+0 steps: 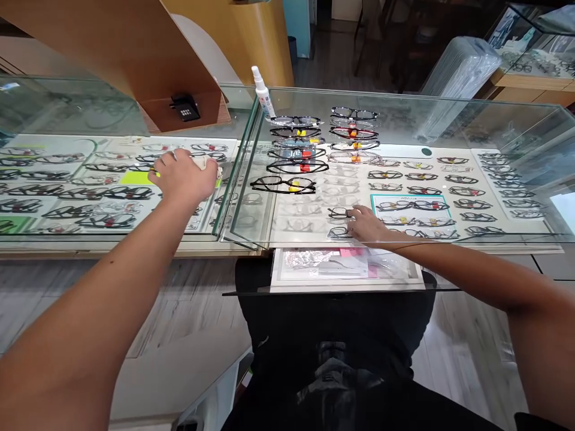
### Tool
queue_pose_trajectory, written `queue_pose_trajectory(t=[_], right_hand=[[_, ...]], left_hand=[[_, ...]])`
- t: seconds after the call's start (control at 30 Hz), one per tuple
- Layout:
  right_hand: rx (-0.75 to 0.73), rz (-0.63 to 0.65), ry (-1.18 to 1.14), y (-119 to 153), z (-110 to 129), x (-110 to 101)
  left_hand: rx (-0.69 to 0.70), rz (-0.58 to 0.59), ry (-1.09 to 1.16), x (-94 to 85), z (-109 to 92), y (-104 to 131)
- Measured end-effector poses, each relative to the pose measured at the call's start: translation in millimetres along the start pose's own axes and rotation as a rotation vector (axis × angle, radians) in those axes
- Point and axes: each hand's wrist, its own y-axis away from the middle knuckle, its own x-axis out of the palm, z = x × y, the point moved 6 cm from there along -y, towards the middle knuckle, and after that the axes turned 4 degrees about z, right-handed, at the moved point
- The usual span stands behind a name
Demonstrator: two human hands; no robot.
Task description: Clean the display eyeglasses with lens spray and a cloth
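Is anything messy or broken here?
I can't see anything broken or spilled. But a drawer is sticking out, and the plastic packets inside look jumbled, which seems messy beside the neat rows of glasses.

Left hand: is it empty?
No, the left hand has a pale cloth bunched between thumb and fingers.

Room around the counter: wood tones, wrapped bundle, dark furniture.
Between ten and eleven o'clock, a small black box [185,109] shows against a brown panel [121,54]; toward twelve, a curved wooden cabinet [267,42] stands near a dark bin [293,50]; at one, a dark chair [372,36]; at two, a plastic-wrapped bundle [460,84]; between four and five, grey plank flooring [453,359].
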Motion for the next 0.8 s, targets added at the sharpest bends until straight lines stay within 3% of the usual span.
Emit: queue_pose_trajectory(t=[0.23, 0.53, 0.8], right_hand=[[0.094, -0.033, -0.044, 9.9, 16.8, 19.8], [0.042, -0.118, -0.034, -5.7, 13.2, 12.4], [0.013, -0.09, -0.046, -2.0, 5.8, 11.2]], left_hand=[[-0.003, -0.004, -0.008, 1.8, 2.1, -3.3], [0.013, 0.008, 0.025, -0.8, -0.3, 0.6], [0.007, 0.006, 0.017, -0.2, 1.1, -1.0]])
